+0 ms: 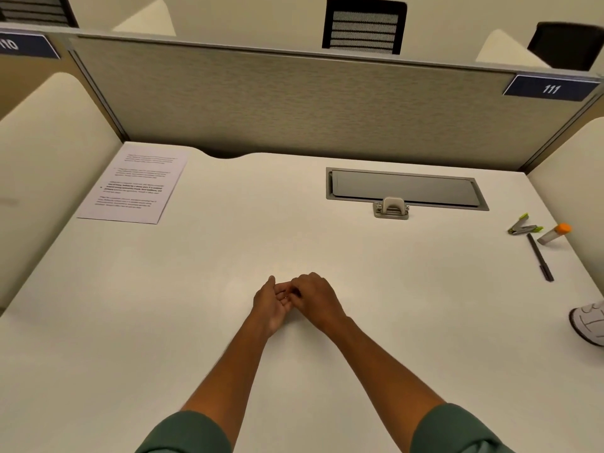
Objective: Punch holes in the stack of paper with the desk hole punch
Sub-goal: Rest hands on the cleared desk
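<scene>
Both hands meet over the near middle of the white desk [196,305], and neither holds anything. The left hand [273,305] lies palm turned up and inward, its fingers [282,291] loosely spread and slightly curled, thumb pointing away toward the far side. The right hand [315,297] sits back-up just beside it, its fingers curled down so that the tips touch the left hand's fingers and palm. Whether the right fingertips pinch anything small there cannot be told; nothing shows between them. Both forearms are bare, and green sleeves [186,433] cover the arms at the near edge.

The paper [134,184], printed with blocks of text, lies flat in the far left corner of the desk, well apart from the hands. The punch [391,208], small and pale, stands far right of centre, touching the near edge of a grey cable hatch [405,188] set into the desk.

At the right edge lie a green-tipped staple remover [524,226], a glue stick [554,233] with an orange cap on its side, and a dark pen [540,258] pointing near to far. A grey partition [294,103] backs the desk, with a blue tag [550,88] reading 111.
</scene>
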A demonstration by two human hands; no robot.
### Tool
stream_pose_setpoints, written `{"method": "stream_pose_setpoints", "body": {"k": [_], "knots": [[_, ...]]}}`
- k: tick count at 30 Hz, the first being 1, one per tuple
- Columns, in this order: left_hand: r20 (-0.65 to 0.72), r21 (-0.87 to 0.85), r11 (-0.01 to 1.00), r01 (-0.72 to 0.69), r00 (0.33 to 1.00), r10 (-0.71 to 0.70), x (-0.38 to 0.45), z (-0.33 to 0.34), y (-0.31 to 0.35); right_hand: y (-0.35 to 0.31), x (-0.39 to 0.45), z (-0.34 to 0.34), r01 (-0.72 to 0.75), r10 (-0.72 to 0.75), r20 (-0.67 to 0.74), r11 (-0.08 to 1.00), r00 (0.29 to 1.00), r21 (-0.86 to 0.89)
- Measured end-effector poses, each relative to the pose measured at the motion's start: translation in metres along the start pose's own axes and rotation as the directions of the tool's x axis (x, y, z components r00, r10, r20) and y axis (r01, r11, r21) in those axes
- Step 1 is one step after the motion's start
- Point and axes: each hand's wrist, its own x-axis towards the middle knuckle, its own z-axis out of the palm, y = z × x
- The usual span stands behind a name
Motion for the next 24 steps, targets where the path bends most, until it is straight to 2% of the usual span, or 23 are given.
{"method": "stream_pose_setpoints", "body": {"k": [5, 9, 11, 17, 21, 24], "knots": [[0.011, 0.054, 0.998, -0.010, 1.000, 0.010, -0.001, -0.002, 0.001, 0.004, 0.000, 0.000, -0.023, 0.023, -0.060, 1.000, 0.998, 0.010], [0.018, 0.015, 1.000, -0.021, 1.000, 0.020, 0.003, -0.005, 0.003, 0.022, -0.007, -0.002, -0.091, 0.126, -0.212, 0.982, 0.969, 0.166], [0.010, 0.001, 1.000, -0.031, 0.999, 0.031, 0.005, -0.008, 0.006, 0.033, -0.013, -0.004, -0.159, 0.207, -0.222, 0.963, 0.953, 0.217], [-0.032, 0.007, 0.997, -0.071, 0.997, 0.072, 0.012, -0.019, 0.020, 0.063, -0.040, 0.001, -0.309, 0.314, 0.006, 0.930, 0.949, 0.198], [-0.046, 0.032, 0.996, -0.078, 0.996, 0.079, 0.015, -0.024, 0.025, 0.064, -0.053, 0.007, -0.290, 0.277, 0.094, 0.940, 0.956, 0.180], [-0.047, 0.049, 0.996, -0.078, 0.996, 0.080, 0.017, -0.024, 0.025, 0.060, -0.057, 0.011, -0.276, 0.267, 0.089, 0.954, 0.960, 0.119]]}}
